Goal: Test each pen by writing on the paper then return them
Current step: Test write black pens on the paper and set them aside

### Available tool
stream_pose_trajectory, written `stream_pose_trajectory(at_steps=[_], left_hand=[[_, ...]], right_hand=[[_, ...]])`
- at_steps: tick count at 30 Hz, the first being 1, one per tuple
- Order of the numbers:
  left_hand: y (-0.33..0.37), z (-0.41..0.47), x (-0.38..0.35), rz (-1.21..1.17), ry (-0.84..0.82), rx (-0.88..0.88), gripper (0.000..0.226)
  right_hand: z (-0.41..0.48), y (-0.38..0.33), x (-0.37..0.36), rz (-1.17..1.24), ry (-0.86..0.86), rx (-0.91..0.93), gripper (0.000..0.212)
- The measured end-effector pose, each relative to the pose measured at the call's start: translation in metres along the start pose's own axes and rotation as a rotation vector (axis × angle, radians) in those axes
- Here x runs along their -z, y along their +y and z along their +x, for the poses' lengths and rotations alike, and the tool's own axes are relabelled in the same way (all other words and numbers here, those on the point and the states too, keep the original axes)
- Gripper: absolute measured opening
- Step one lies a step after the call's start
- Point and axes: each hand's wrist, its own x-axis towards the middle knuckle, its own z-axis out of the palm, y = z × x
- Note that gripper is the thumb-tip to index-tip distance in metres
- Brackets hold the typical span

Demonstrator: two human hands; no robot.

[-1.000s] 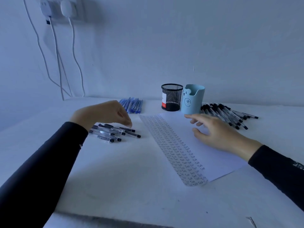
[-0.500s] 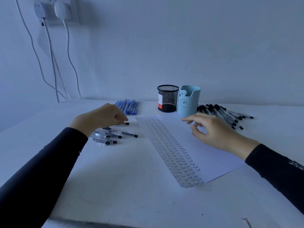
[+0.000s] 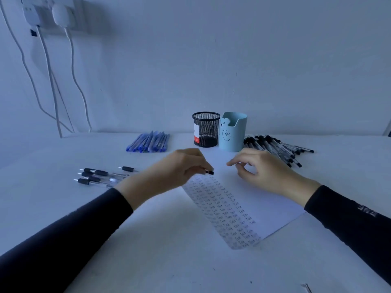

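Dim, flat light with a cold blue cast covers everything. A soft shadow spreads on the bench (image 3: 169, 256) under the left forearm (image 3: 74, 229), and the chargers (image 3: 61, 14) shade the wall (image 3: 254, 60) to their right. The left hand (image 3: 179, 168) is blurred, as is the near writing on the paper (image 3: 266, 199). Cables (image 3: 49, 81) bow at the left edge.

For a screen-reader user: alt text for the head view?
A left hand pinches a black-tipped pen over white paper of handwritten rows; the right hand hovers beside it, fingers loosely curled. A black mesh cup stands behind.
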Motion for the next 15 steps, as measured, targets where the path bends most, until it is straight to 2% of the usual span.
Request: stream_pose_trajectory(at_steps=[2, 6, 9, 10, 12, 15], left_hand=[[0.009, 0.003, -0.015, 0.006, -0.041, -0.017, 0.022], [-0.004, 0.000, -0.011, 0.043, -0.019, 0.081, 0.031], [-0.019, -0.005, -0.001, 0.091, -0.009, 0.182, 0.031], [-0.023, -0.007, 0.001, 0.107, -0.010, 0.212, 0.030], [-0.027, -0.008, 0.003, 0.110, -0.006, 0.275, 0.027], [-0.026, -0.009, 0.004, 0.085, -0.035, 0.368, 0.023]], right_hand=[[0.001, -0.002, 0.002, -0.002, -0.005, -0.036, 0.025], [0.001, -0.022, 0.000, 0.016, 0.037, -0.075, 0.024], [0.002, -0.043, -0.007, -0.111, -0.052, -0.060, 0.055], [0.003, -0.046, -0.010, -0.197, -0.112, -0.071, 0.058], [0.004, -0.044, -0.014, -0.231, -0.151, -0.067, 0.044], [0.006, -0.034, -0.009, 0.108, -0.034, -0.186, 0.016]])
